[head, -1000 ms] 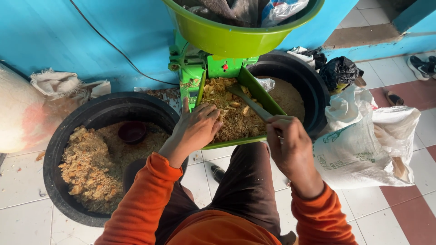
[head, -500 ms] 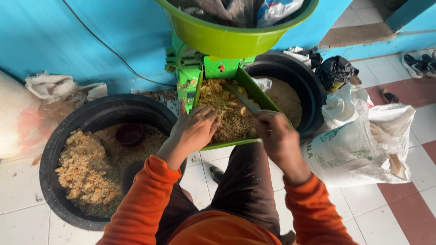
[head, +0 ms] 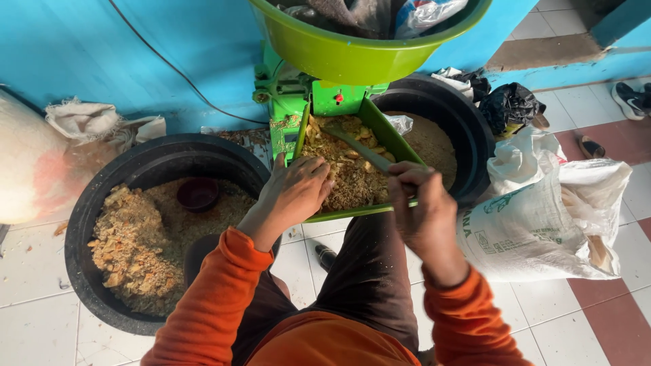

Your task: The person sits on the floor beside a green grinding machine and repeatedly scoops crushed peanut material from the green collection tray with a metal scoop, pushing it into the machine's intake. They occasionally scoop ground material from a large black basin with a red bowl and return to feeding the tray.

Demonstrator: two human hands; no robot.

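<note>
A green feed tray (head: 399, 146) of a green machine (head: 291, 102) slopes toward me, filled with brown crumbly mash and pale chunks (head: 352, 173). My left hand (head: 295, 193) lies palm down on the mash at the tray's near left, fingers spread. My right hand (head: 417, 203) is closed around a green stick (head: 356, 146) whose far end pokes into the mash near the machine's mouth. Orange sleeves cover both my arms.
A black tub (head: 88, 203) at left holds brown mash and a small dark bowl (head: 198, 193). Another black tub (head: 468, 122) with fine meal sits behind the tray. A lime basin (head: 352, 57) tops the machine. White sacks (head: 542, 210) lie at right; blue wall behind.
My right hand has drawn the stick slightly toward me and to the left. The left hand stays on the mash, shifted only a little.
</note>
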